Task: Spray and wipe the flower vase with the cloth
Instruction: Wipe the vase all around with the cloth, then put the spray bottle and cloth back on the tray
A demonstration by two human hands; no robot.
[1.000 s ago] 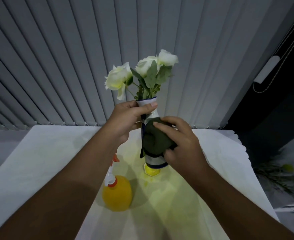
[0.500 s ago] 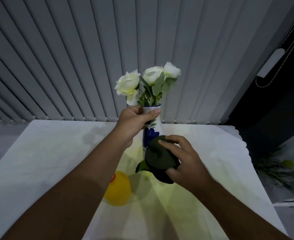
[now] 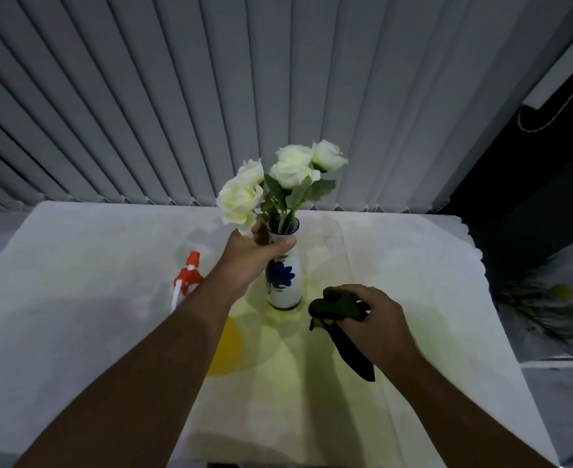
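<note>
A white vase [image 3: 286,285] with a blue flower print stands upright on the white tablecloth [image 3: 92,265], holding several white roses [image 3: 278,177]. My left hand [image 3: 254,255] grips the vase's neck just under the rim. To the right of the vase base, my right hand [image 3: 376,319] holds a dark green cloth [image 3: 339,310], whose tail hangs down toward me. The cloth is apart from the vase. A yellow spray bottle [image 3: 226,346] with an orange and white trigger head [image 3: 188,278] stands left of the vase, partly hidden by my left forearm.
Grey vertical blinds [image 3: 210,96] hang behind the table's far edge. The table's scalloped right edge [image 3: 481,261] drops to a dark floor with green foliage [image 3: 548,305]. A white blind-cord weight [image 3: 562,72] hangs at upper right.
The vase has come down from mid-air and now stands on the table. My right hand with the cloth has left the vase body and moved to its right, low over the table.
</note>
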